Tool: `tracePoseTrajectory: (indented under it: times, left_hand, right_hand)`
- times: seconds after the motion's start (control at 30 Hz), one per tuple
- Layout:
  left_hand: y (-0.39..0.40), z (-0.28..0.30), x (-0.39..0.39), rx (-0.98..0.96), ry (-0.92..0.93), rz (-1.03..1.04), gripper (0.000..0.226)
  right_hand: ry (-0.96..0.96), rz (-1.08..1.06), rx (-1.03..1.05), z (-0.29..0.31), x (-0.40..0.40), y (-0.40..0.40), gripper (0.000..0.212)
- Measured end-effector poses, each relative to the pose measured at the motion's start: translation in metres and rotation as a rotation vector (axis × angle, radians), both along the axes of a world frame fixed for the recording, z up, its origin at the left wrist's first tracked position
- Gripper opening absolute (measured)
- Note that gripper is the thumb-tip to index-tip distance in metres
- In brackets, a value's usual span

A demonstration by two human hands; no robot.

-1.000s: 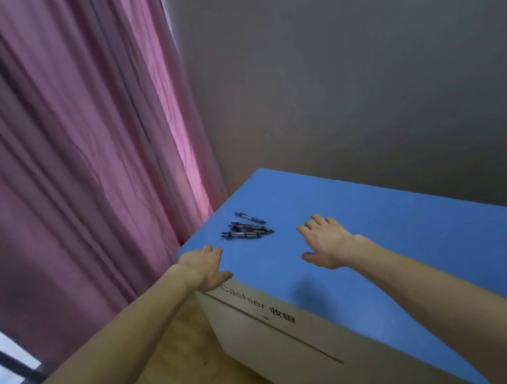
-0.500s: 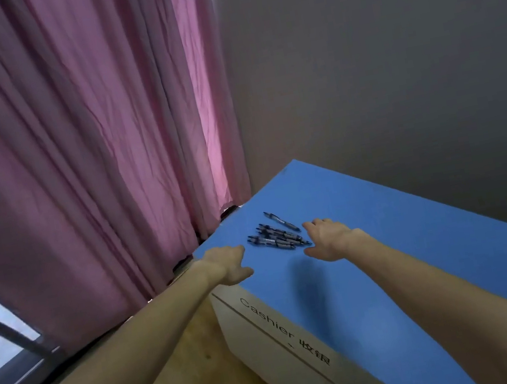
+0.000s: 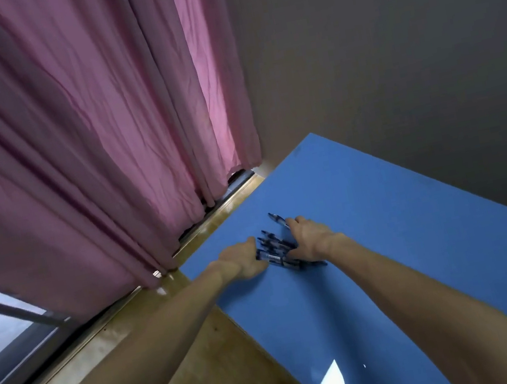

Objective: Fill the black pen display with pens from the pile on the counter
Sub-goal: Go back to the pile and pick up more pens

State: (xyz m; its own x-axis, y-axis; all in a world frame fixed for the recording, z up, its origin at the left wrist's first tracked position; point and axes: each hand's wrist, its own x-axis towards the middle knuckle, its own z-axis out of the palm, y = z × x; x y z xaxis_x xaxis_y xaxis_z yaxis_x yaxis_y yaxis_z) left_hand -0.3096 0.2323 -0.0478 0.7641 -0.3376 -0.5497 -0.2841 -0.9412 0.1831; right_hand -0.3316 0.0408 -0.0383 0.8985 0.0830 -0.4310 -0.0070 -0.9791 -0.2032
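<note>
Nearest, our bare forearms reach out over the smooth blue counter top (image 3: 402, 216). Farther on, our left hand (image 3: 243, 259) and right hand (image 3: 309, 237) flank the small pile of dark pens (image 3: 276, 250), fingers curled in against it from either side, touching, not yet lifting. Beyond hangs a pink pleated curtain (image 3: 80, 120).

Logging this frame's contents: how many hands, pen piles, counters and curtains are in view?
Hands: 2, left hand and right hand
Pen pile: 1; individual pens too overlapped to count
Blue counter: 1
Pink curtain: 1
Total: 5
</note>
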Motion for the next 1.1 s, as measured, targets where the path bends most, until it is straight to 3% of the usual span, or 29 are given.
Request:
tracePoseTrajectory:
  times: [0.17, 0.33, 0.57, 1.1]
  left_hand:
    - [-0.005, -0.013, 0.017, -0.009, 0.031, 0.025, 0.037]
    - [-0.012, -0.02, 0.03, -0.021, -0.011, 0.018, 0.039]
    - [-0.037, -0.021, 0.037, -0.042, -0.077, 0.043, 0.035]
    - [-0.077, -0.027, 0.037, -0.094, -0.118, 0.231, 0.071]
  right_hand:
    - [-0.04, 0.019, 0.003, -0.023, 0.018, -0.001, 0.061]
    - [-0.055, -0.017, 0.032, -0.027, 0.028, -0.015, 0.041]
    - [0.059, -0.232, 0.212, -0.026, 0.033, -0.037, 0.033]
    - [0.09, -0.239, 0.076, -0.021, 0.057, -0.051, 0.05]
